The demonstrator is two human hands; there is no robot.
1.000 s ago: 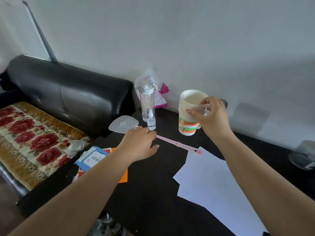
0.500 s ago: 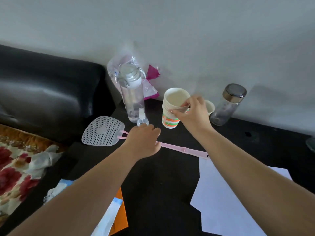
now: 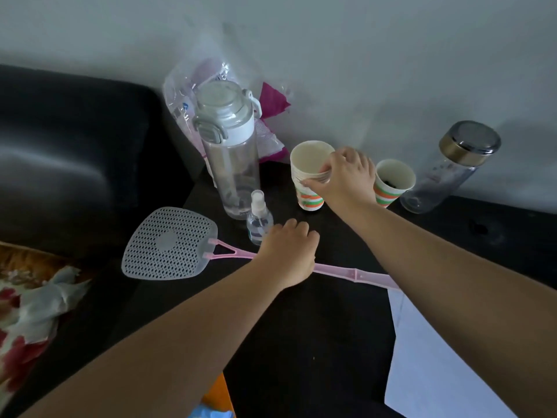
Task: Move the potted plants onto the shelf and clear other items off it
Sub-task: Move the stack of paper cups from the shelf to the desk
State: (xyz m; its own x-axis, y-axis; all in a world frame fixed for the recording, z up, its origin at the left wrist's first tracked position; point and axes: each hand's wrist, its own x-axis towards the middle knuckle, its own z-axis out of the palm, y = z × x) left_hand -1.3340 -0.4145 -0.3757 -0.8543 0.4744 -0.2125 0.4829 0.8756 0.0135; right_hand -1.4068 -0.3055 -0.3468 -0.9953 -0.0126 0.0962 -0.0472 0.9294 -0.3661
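My right hand [image 3: 343, 179] grips the rim of a stack of striped paper cups [image 3: 307, 173], which stands on the black table top [image 3: 316, 327] near the wall. My left hand [image 3: 287, 254] is closed over the pink handle of a fly swatter [image 3: 171, 244] lying flat on the table, its grey mesh head pointing left. A small clear spray bottle [image 3: 259, 217] stands just beyond my left knuckles. No potted plant is in view.
A tall clear water bottle [image 3: 229, 146] stands in front of a plastic bag [image 3: 271, 116] by the wall. A single striped cup [image 3: 391, 182] and a glass jar [image 3: 449, 167] with a metal lid are right of my hand. White paper [image 3: 437, 357] lies at right, a black sofa [image 3: 75, 164] at left.
The view has moved closer and to the right. My right hand set the cup stack down nearer the wall, by the single cup. My left hand closed onto the swatter handle.
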